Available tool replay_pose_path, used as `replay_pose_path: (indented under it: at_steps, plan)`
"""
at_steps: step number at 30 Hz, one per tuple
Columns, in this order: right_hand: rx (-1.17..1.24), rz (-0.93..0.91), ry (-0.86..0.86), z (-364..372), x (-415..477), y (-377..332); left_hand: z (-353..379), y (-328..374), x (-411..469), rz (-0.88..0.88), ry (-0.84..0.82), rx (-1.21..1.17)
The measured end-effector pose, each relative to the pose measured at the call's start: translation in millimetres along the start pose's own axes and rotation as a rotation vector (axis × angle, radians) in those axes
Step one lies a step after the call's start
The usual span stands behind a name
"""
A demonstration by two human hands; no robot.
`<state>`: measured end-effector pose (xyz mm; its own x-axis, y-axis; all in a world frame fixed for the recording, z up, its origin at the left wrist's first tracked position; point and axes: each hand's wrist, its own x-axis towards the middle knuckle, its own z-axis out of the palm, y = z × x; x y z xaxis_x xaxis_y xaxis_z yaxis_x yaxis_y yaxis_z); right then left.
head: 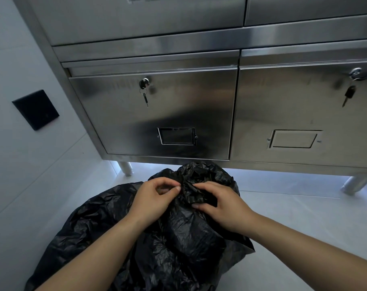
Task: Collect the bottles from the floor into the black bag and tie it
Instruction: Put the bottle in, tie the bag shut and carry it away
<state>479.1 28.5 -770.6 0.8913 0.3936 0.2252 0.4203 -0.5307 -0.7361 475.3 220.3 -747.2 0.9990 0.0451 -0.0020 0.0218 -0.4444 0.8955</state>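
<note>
Both hands work at the gathered neck of the crumpled black plastic bag (pixel 178 234), probably to form the knot. The left hand (pixel 155 198) pinches a fold between thumb and curled fingers; the right hand (pixel 218 204) grips the bunched plastic. The bag sits on the pale floor (pixel 304 223), just before the stainless steel cabinet (pixel 178 106), bulging and glossy. No bottles show.

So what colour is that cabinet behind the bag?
Silver: the cabinet is bare brushed steel with dull reflections, shown best in the head view.
</note>
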Motion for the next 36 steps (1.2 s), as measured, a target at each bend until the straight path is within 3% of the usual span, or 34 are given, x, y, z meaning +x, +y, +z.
replay_pose_path:
  at_steps: [3,6,12,20,27,36]
  plan:
    - [0.007,-0.006,0.005,1.4,-0.4,2.7,2.3,1.7,-0.9,-0.054,-0.163,-0.096]
    - [0.010,-0.010,0.019,1.1,-0.2,5.3,3.2,-1.9,-2.5,0.005,-0.254,-0.013]
    - [0.018,0.006,-0.002,0.5,-0.9,9.3,9.7,-7.0,-2.8,0.114,-0.165,0.062]
    - [0.017,0.026,-0.020,4.8,-3.5,7.8,10.7,-11.9,-1.3,0.123,-0.084,0.066]
    - [-0.137,-0.015,-0.204,11.2,1.6,7.4,9.0,-11.8,-3.8,0.099,-0.064,-0.096]
    - [0.019,-0.066,-0.069,20.5,1.4,-2.4,-4.5,-12.2,-3.9,-0.026,-0.069,-0.217]
